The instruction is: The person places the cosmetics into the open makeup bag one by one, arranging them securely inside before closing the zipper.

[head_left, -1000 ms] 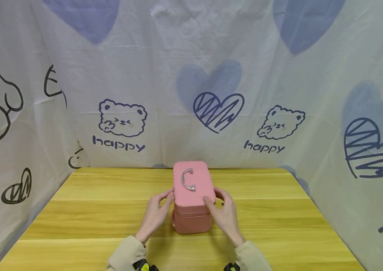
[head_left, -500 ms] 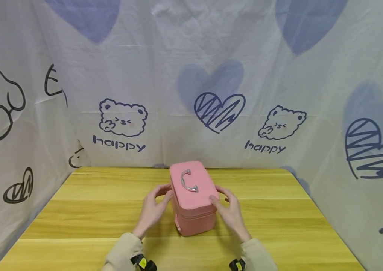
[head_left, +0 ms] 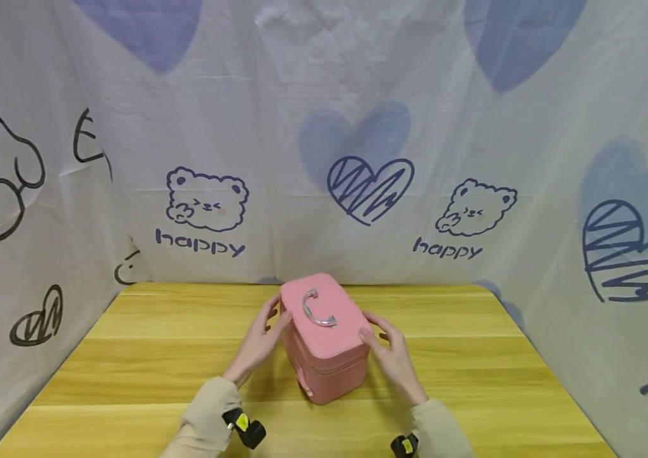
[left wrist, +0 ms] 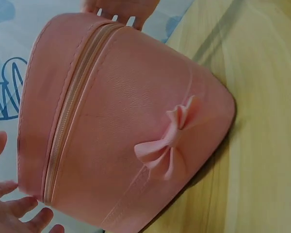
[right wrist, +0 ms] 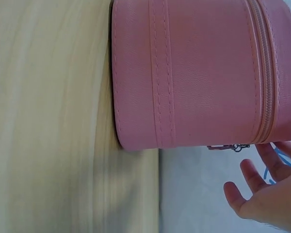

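A pink vanity case [head_left: 324, 318] with a silver handle [head_left: 318, 308] on its lid stands on the table, turned at an angle. A zipper [left wrist: 80, 102] runs below the lid. Low on the side facing the left wrist camera is a pink bow [left wrist: 169, 143]. My left hand [head_left: 258, 340] rests loosely extended fingers against the case's left side near the lid. At the opposite side, my right hand [head_left: 393, 356] holds the lid's edge, thumb at the near right corner and fingers along the side. Metal zipper pulls [right wrist: 230, 147] hang close to the right fingers.
The wood-grain table [head_left: 175, 356] extends to both sides of the case. Behind it hangs a pale cloth [head_left: 312, 76] with hearts and bear drawings, and similar cloth hangs at left and right.
The case has turned counterclockwise as seen from above, its far end swinging left and its near end right. The bow side has come into view. Both hands have moved along with it.
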`<state>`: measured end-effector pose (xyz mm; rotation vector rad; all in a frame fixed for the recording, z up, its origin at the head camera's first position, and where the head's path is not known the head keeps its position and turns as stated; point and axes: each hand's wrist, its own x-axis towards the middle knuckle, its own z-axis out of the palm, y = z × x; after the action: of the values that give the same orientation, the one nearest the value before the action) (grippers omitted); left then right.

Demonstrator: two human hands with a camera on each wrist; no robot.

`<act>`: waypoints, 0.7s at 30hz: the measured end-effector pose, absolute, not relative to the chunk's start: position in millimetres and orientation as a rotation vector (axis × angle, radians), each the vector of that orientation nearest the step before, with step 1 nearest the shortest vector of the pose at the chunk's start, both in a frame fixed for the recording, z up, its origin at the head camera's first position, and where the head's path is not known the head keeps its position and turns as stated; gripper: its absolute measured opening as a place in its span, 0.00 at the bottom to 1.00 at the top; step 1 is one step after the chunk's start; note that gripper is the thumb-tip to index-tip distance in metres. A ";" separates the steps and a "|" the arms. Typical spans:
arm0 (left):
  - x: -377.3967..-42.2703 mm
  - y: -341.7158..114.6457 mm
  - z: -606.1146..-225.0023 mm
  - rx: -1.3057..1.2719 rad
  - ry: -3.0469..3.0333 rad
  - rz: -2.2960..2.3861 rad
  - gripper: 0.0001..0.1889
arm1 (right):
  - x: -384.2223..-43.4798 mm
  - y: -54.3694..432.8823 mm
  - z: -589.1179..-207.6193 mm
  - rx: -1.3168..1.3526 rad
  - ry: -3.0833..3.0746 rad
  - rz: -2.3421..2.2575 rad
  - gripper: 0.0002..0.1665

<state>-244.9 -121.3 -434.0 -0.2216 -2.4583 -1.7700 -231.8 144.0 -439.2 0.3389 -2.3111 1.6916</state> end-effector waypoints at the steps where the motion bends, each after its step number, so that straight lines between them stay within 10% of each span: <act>1: -246.9 -121.1 -433.5 -0.239 -2.453 -1.782 0.35 | -232.0 143.8 -439.4 0.341 -2.305 1.695 0.26; 21: -262.1 -127.1 -428.4 -0.262 -2.490 -1.908 0.40 | -216.3 140.2 -450.4 0.256 -2.279 1.570 0.30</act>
<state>-262.1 -127.1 -428.4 -0.2621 -2.4901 -1.9078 -216.3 140.2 -450.4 0.2563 -2.2785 1.5703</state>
